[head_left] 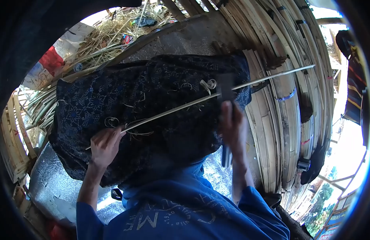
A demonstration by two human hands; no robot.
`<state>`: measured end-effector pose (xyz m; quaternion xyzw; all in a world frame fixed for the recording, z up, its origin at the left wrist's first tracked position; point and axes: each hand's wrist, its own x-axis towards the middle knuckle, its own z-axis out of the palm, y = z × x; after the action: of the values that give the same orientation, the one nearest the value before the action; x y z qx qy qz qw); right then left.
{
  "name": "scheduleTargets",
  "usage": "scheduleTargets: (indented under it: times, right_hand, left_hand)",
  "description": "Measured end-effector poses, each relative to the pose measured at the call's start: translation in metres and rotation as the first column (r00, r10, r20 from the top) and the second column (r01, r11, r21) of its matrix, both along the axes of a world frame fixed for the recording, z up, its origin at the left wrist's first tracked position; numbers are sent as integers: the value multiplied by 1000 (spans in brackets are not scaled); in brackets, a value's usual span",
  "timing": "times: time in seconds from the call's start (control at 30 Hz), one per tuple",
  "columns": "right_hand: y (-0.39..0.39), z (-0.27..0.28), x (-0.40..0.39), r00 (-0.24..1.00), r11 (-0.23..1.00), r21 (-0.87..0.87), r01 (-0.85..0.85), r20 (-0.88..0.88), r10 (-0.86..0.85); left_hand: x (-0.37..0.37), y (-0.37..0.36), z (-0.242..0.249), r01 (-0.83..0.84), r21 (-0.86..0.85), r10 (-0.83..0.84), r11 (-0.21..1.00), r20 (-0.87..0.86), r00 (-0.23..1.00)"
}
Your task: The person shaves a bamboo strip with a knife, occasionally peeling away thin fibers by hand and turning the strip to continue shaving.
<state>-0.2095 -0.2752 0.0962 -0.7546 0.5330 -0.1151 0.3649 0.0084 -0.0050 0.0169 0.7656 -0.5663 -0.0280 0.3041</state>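
A long thin pale strip (173, 111) runs diagonally over a dark patterned cloth (89, 96) spread across the lap. My left hand (106, 146) is closed on the strip near its lower left end. At the right, my right hand (233, 124), smeared by motion, is wrapped round a knife whose dark blade (225, 86) lies across the strip. A handle end (226, 157) shows below that hand. Thin curled shavings (209, 85) lie on the cloth beside the blade and near my left hand.
Bundles of long flat slats (287, 100) stand at the right, tied with bands. Straw-like scraps (113, 34) are heaped at the upper left, near a red bag (52, 61). A shiny silvery sheet (61, 180) lies beneath the cloth.
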Motion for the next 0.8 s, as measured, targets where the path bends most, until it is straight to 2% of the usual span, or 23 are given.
scheduleTargets:
  times: [0.03, 0.07, 0.13, 0.23, 0.33, 0.4, 0.43, 0.47, 0.5, 0.63, 0.7, 0.73, 0.8]
  right_hand:
    - [-19, 6, -3, 998, 998, -4, 69, 0, -69]
    - [-39, 13, -5, 993, 995, -51, 88, -74, -92]
    - [-67, 15, -15, 989, 987, -114, 109, -88, -119]
    - [-74, 13, -16, 986, 983, -148, 106, -115, -123]
    - [-61, 14, -12, 980, 980, -83, 179, -67, -185]
    - [-44, 11, -9, 984, 991, -44, 125, -124, -130]
    - [-29, 4, -5, 994, 995, -62, 74, -79, -79]
    - [-10, 3, 5, 997, 998, 9, 61, -40, -60]
    - [3, -16, 5, 993, 961, -250, -116, -58, 105]
    - [54, -9, 33, 997, 994, -99, -50, -70, 43]
    - [63, -9, 39, 997, 999, -13, 47, -63, -48]
    - [71, -10, 41, 997, 999, -7, 40, -68, -40]
    - [91, -18, 45, 974, 984, -12, -175, -148, 171]
  left_hand:
    - [3, 6, 6, -15, 5, 15, 1000, 3, 1000]
    - [8, 13, 13, -43, 54, 42, 998, 21, 999]
    - [15, 26, 16, -74, 107, 69, 992, 41, 997]
    - [13, 43, -1, -119, 51, 122, 992, -59, 991]
    - [8, 43, -13, -172, 4, 172, 985, -37, 984]
    - [7, 42, -16, -167, -4, 167, 986, -42, 985]
    - [8, 42, -16, -159, -17, 158, 987, -44, 987]
    - [8, 42, -16, -156, -13, 156, 988, -44, 987]
    - [9, 42, -17, -156, -9, 155, 988, -59, 986]
    - [9, 43, -21, -168, -28, 166, 985, -71, 984]
    - [10, 41, -21, -173, -28, 172, 984, -55, 984]
    - [9, 42, -21, -168, -29, 167, 985, -43, 985]
    - [10, 44, -23, -164, -32, 163, 986, -37, 986]
